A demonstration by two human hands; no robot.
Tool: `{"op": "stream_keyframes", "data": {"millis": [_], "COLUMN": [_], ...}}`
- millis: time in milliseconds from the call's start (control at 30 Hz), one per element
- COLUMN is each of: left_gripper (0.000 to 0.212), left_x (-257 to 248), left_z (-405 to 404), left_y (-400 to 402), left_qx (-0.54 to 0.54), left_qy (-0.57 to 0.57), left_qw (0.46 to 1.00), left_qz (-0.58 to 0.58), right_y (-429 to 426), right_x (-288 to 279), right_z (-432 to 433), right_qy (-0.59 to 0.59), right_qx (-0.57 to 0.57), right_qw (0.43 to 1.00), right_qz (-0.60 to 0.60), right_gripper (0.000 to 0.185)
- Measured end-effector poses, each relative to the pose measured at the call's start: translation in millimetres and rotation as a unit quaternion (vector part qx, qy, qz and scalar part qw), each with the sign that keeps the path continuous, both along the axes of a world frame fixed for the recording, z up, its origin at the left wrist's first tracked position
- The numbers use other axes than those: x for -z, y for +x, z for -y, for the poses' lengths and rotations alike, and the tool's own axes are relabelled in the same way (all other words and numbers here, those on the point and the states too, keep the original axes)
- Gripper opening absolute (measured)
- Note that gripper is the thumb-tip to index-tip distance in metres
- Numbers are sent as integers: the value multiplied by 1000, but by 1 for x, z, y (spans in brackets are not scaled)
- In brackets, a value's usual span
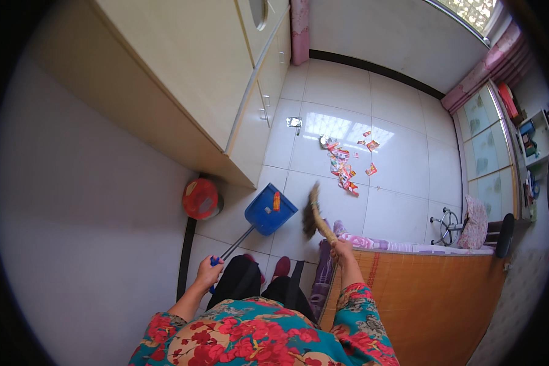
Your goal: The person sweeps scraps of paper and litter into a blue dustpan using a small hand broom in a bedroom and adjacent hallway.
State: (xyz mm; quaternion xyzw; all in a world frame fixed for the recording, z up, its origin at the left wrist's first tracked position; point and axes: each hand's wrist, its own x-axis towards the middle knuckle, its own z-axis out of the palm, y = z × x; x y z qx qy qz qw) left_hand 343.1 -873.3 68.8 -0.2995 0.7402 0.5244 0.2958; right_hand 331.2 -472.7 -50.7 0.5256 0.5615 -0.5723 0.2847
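Note:
My left hand (209,271) grips the handle of a blue dustpan (270,219), whose pan rests on the floor tiles with a red and yellow wrapper (277,201) and a small pale scrap in it. My right hand (341,251) is closed around the handle of a straw broom (318,217). The broom's blurred bristles are right of the dustpan and apart from it. Beyond the broom lies a pile of red and white wrappers (343,167). Loose scraps (372,145) lie to its right, and a silvery wrapper (294,122) is nearer the cabinet.
A red-lidded bin (201,199) stands by the wall, left of the dustpan. Tall cream cabinets (183,59) line the left side. At the right are a bed with a woven mat (421,297), a wheeled chair base (448,226) and a low cabinet (487,132).

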Motion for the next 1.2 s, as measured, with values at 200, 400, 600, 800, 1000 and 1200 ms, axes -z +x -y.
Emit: {"op": "stream_keyframes", "data": {"millis": [200, 400, 600, 800, 1000, 1200], "left_gripper": [14, 12, 12, 13, 12, 11], "left_x": [5, 38, 47, 47, 36, 20], "left_z": [-51, -80, -120, -145, -162, -200], "left_y": [-68, -137, -209, -280, -333, -369], "left_qx": [-9, -9, 18, 60, 18, -43], "left_qy": [55, 83, 56, 41, 49, 62], "left_qw": [998, 996, 998, 997, 999, 997], "left_qz": [8, 13, 38, 29, 15, -4], "right_y": [-10, -8, -55, -116, -140, -190], "right_x": [9, -14, -9, 2, -26, 5], "right_z": [-9, -34, -83, -97, -83, -128], "right_qy": [172, 61, 41, 117, 3, -86], "right_qx": [134, 144, 148, 212, 226, 55], "right_qw": [963, 985, 987, 969, 971, 995], "right_qz": [-157, -71, 55, -50, -71, -5], "right_gripper": [11, 13, 13, 45, 53, 35]}}
